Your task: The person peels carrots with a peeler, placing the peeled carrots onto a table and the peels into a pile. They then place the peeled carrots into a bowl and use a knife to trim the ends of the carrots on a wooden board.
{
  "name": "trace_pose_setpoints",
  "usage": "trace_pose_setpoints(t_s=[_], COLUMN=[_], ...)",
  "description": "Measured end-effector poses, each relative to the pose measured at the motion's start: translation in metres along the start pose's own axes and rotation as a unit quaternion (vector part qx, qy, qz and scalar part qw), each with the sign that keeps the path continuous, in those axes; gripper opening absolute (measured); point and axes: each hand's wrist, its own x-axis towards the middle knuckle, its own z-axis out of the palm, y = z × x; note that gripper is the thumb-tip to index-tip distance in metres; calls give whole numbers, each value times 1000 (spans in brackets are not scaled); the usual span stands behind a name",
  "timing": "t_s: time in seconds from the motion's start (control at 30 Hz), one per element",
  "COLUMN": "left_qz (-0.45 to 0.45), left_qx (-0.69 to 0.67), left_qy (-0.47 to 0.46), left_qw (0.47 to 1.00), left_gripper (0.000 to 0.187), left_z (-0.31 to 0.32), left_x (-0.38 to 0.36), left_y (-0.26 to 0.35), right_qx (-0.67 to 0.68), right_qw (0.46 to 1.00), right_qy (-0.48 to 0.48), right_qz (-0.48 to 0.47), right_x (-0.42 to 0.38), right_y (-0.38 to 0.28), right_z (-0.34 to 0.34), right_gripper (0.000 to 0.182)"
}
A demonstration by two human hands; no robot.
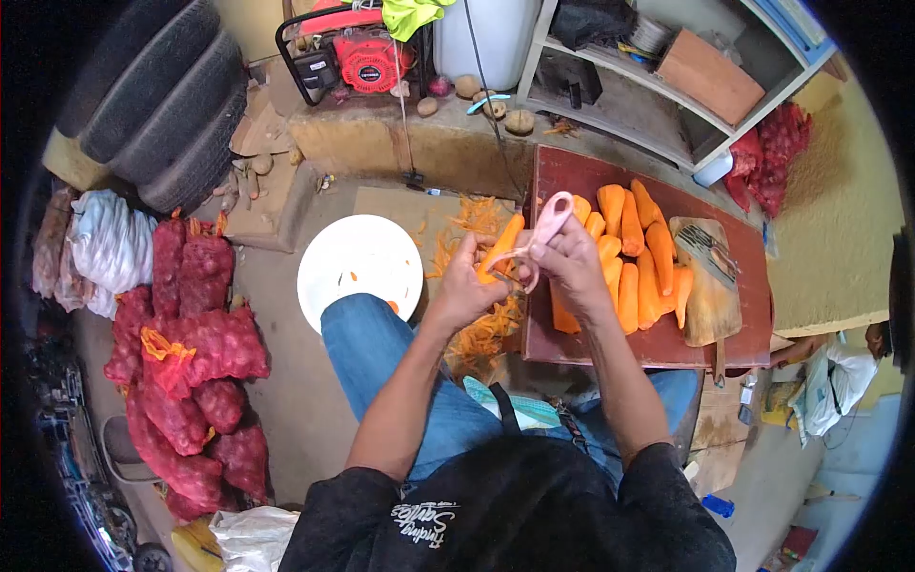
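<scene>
My left hand (464,281) is wrapped round an orange carrot (502,246), which points up and to the right. In my right hand (574,266) is a pale pink peeler (551,221), its head against or very near the carrot. Several peeled carrots (629,224) lie on the dark red table (562,169) to the right of my hands. A wooden board (715,310) rests on the same table with a grater-like metal tool (706,250) on it. Orange peelings (484,336) are scattered on the floor below my hands.
A white basin (324,257) with a few orange bits stands left of my knee. Red mesh sacks (191,419) are piled at the left, below stacked tyres (157,105). Behind are a red generator (367,65) and a shelf (620,105). Concrete ledge (353,138) runs ahead.
</scene>
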Motion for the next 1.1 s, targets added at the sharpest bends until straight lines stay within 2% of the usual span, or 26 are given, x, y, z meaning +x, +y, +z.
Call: trace_pose_setpoints(t_s=[0.07, 0.1, 0.13, 0.2, 0.27, 0.33, 0.37, 0.4, 0.47, 0.57, 0.67, 0.83, 0.93, 0.97, 1.0, 1.1], left_qz=[-1, -1, -2, -2, -6, 36, 58, 46, 16, 41, 14, -3, -27, -36, -43, -50], left_qx=[12, 14, 14, 9, -2, 22, 33, 22, 3, 15, -4, -123, -157, -164, -174, -197], left_qy=[-10, -2, 6, 20, 36, 60, 73, 67, 47, 43, 55, 41, 20, 17, 14, 16], left_qw=[1000, 1000, 1000, 1000, 999, 997, 995, 996, 999, 998, 998, 992, 987, 986, 984, 979], left_gripper=[53, 51, 49, 44, 38, 35, 33, 33, 33, 32, 32, 31, 31, 32, 33, 35], left_z=[-3, -4, -3, -3, -7, -8, -9, -9, -7, -10, -9, -16, -16, -17, -18, -27], left_x=[-1, -3, -7, -8, -2, 2, 3, 2, -5, -6, -13, -4, -5, -5, -6, -6], left_y=[-1, 0, 2, 3, -4, -12, -14, -9, 1, -3, 12, 5, 5, 7, 8, 9], right_qx=[13, 33, 46, 42, 30, 30, 21, 12, 10, 69, 91, 95, 124, 128, 104, 138], right_qw=[1000, 999, 995, 987, 996, 1000, 999, 998, 1000, 995, 991, 994, 992, 990, 992, 990], right_qy=[12, 2, 21, 95, 52, -9, -13, -58, -4, 37, 80, -44, -8, 9, 60, 22], right_qz=[-22, -26, -85, -121, -65, 3, -25, -4, -18, -61, -55, 18, -7, -51, -39, -23], right_x=[14, 24, 45, 60, 47, 25, 20, 15, 28, 66, 80, 27, 59, 70, 80, 77], right_y=[14, -6, 8, -5, -22, -24, -6, 0, 13, 12, 8, -8, 12, 14, 11, 4], right_z=[-5, -4, -23, -29, -20, -3, 2, 4, -2, -22, -37, 6, -13, -19, -20, -21], right_gripper=[33, 28, 22, 20, 27, 32, 35, 36, 31, 20, 20, 26, 27, 26, 25, 29])
